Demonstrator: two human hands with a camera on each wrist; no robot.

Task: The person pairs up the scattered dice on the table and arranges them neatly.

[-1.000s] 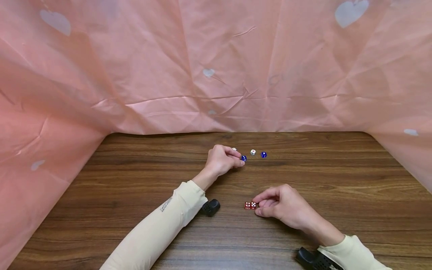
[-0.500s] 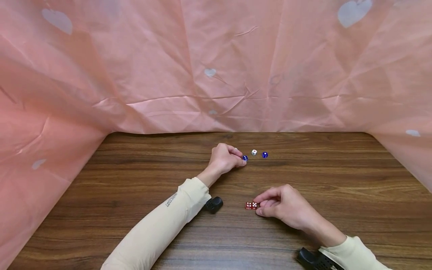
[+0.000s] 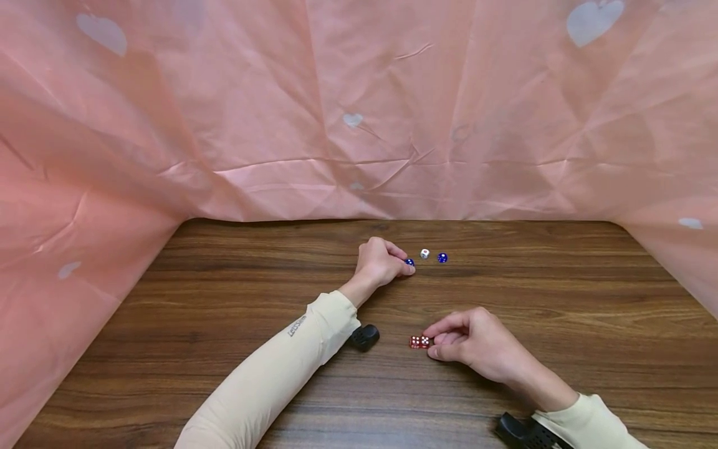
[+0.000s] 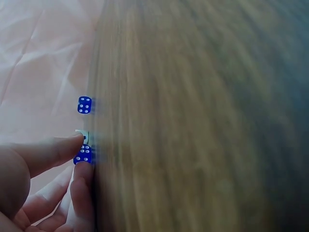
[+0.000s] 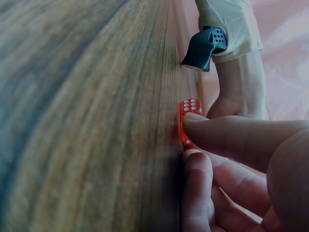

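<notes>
Near the back of the table, my left hand (image 3: 380,262) holds a blue die (image 3: 410,262) with white pips between thumb and fingertips. In the left wrist view, its pips show between the thumb and a finger, and a white die (image 4: 85,137) is partly hidden behind the thumb. Closer to me, two red dice (image 3: 416,342) sit side by side on the wood. My right hand (image 3: 479,344) pinches the right one at its near and far sides. The right wrist view shows six pips on a red die (image 5: 191,105) just past the thumb.
To the right of the left hand, a white die (image 3: 424,254) and another blue die (image 3: 442,257) lie on the brown wooden table (image 3: 561,299). Pink cloth (image 3: 314,143) with pale hearts encloses the back and sides. A black wrist device (image 3: 364,337) hangs below the left sleeve.
My left hand has shifted slightly right, its fingertips closing further round the blue die. A white die seen beyond that hand earlier is now hidden. The right hand stays at the red dice.
</notes>
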